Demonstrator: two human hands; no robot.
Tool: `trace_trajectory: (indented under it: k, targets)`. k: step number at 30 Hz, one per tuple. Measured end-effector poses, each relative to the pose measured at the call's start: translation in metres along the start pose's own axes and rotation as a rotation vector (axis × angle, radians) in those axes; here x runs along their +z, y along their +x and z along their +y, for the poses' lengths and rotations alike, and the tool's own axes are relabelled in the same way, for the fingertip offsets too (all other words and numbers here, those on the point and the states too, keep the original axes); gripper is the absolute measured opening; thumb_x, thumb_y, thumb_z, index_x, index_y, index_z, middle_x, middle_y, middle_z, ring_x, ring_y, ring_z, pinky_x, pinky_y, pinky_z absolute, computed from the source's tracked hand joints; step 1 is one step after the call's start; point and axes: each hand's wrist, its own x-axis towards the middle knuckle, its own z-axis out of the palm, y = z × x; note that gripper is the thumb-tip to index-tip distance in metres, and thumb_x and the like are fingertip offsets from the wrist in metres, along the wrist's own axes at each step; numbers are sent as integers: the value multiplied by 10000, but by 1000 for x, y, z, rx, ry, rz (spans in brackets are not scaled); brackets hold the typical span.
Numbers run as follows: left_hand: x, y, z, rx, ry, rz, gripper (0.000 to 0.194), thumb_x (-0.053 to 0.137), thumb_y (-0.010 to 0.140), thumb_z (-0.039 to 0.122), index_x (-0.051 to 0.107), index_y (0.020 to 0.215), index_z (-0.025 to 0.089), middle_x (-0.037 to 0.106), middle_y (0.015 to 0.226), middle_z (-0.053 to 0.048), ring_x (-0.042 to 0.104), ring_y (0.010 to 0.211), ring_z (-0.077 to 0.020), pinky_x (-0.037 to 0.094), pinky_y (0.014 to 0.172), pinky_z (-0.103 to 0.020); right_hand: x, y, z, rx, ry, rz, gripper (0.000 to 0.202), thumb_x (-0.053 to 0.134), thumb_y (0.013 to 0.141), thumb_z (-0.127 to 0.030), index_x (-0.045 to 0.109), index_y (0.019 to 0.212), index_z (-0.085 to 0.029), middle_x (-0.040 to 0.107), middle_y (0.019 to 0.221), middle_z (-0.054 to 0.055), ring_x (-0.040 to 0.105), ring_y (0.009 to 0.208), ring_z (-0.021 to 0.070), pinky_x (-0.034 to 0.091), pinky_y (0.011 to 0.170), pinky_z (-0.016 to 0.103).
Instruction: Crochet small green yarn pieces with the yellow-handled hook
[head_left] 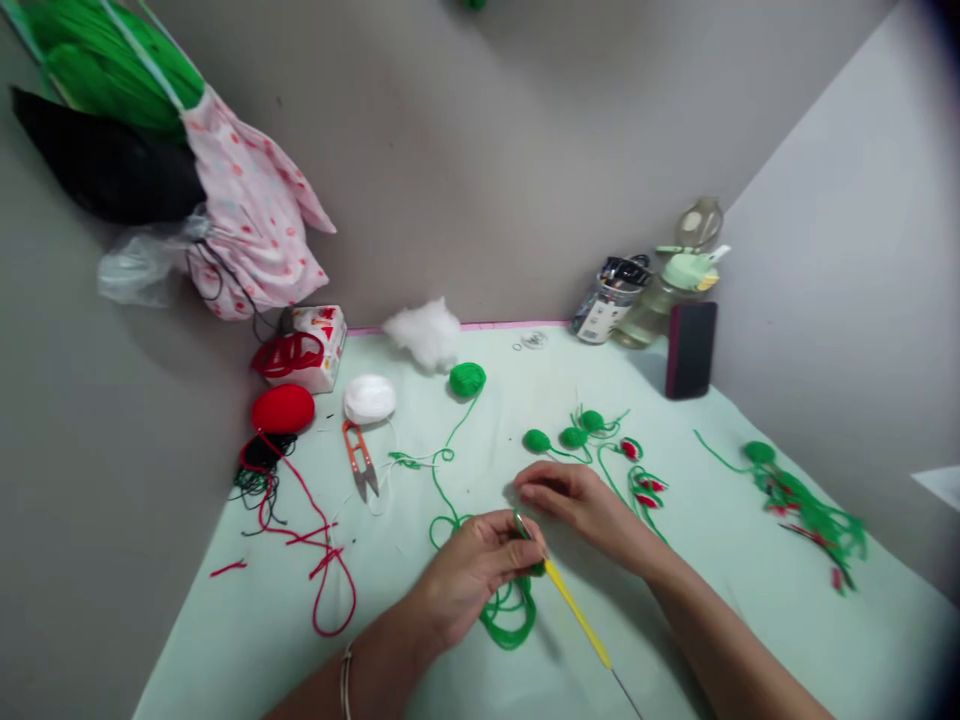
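Observation:
My left hand [487,560] pinches a small piece of green crochet work, mostly covered by the fingers. A crochet hook with a yellow handle [577,610] slants down to the right from the work, its metal tip at my left fingertips. Just right of it, my right hand [574,500] has its fingers curled together; whatever they hold, if anything, is too small to make out. Loops of green yarn [510,625] lie under my left hand, and a strand runs up to the green yarn ball [467,380].
Orange snips [361,462], white yarn [370,399] and red yarn [283,409] lie left. White stuffing [426,333] is at the back. Small green balls [574,438] and red-green pieces [649,492] lie right, near a phone [691,350] and a bottle [652,305].

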Motion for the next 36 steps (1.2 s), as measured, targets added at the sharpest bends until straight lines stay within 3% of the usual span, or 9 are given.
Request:
trace_trajectory:
  k: [4, 8, 14, 19, 24, 25, 28, 30, 36]
  targets:
    - [-1, 2, -2, 2, 50, -37, 379, 1016, 577, 373, 752, 718, 141, 674, 764, -23, 578, 798, -171, 439, 829, -297, 8, 33, -41, -139, -128, -80, 146, 644, 957, -157, 781, 944, -205, 797, 884, 24, 702, 742, 160, 504, 692, 272]
    - [-4, 6, -8, -14, 107, -89, 345, 1005, 557, 338, 767, 723, 151, 695, 757, -12, 582, 802, -190, 420, 852, -327, 51, 85, -82, -704, -757, -296, 230, 536, 1026, -72, 726, 1077, -189, 743, 968, 42, 668, 769, 157, 426, 610, 271]
    - [-11, 9, -11, -65, 112, -114, 365, 1002, 498, 339, 770, 706, 148, 696, 724, -12, 589, 731, -184, 451, 836, -358, 121, 162, -97, -1007, -868, -427, 240, 488, 1048, -44, 688, 941, -124, 737, 1087, 137, 639, 1042, 252, 489, 840, 362]
    - [-15, 6, -2, -62, 4, -110, 379, 1018, 542, 345, 747, 719, 149, 667, 714, 2, 592, 698, -148, 482, 788, -318, 126, 177, -102, -1117, -841, -495, 289, 439, 1085, -94, 667, 922, -160, 742, 1033, 102, 618, 1053, 238, 501, 905, 359]
    - [-21, 6, 2, 7, -147, -97, 362, 1025, 617, 332, 767, 791, 147, 671, 755, -4, 665, 784, -152, 517, 822, -285, 77, 143, -106, -944, -618, -228, 301, 326, 1103, -110, 623, 1135, -141, 704, 1104, 115, 600, 1060, 233, 489, 1020, 409]
    - [-23, 7, 3, 28, -176, -90, 357, 1026, 626, 336, 768, 797, 157, 664, 754, 4, 674, 801, -155, 531, 861, -300, 61, 129, -103, -781, -343, -94, 256, 377, 1096, -136, 623, 1164, -157, 705, 1095, 96, 615, 1027, 211, 505, 995, 376]
    - [-27, 8, 9, 94, -244, -78, 341, 1024, 647, 355, 749, 756, 185, 622, 730, 29, 679, 870, -173, 552, 1018, -424, 11, 77, -87, -551, -106, 128, 355, 237, 1131, -217, 520, 1337, -157, 657, 1005, 70, 605, 813, 154, 539, 765, 303]
    - [-29, 7, 15, 132, -259, -82, 336, 1012, 671, 375, 733, 727, 196, 617, 734, 29, 678, 922, -184, 546, 1065, -481, -14, 40, -68, -249, 310, 184, 260, 427, 1101, -288, 596, 1272, -188, 626, 895, 20, 559, 701, 135, 486, 642, 275]
    - [-30, 3, 22, 138, -182, -143, 314, 1001, 692, 378, 746, 696, 195, 747, 928, -21, 687, 1118, -214, 527, 1124, -465, -14, -26, -21, 153, 791, 186, 296, 623, 1012, -450, 699, 1015, -165, 581, 714, -14, 416, 581, 95, 320, 561, 269]
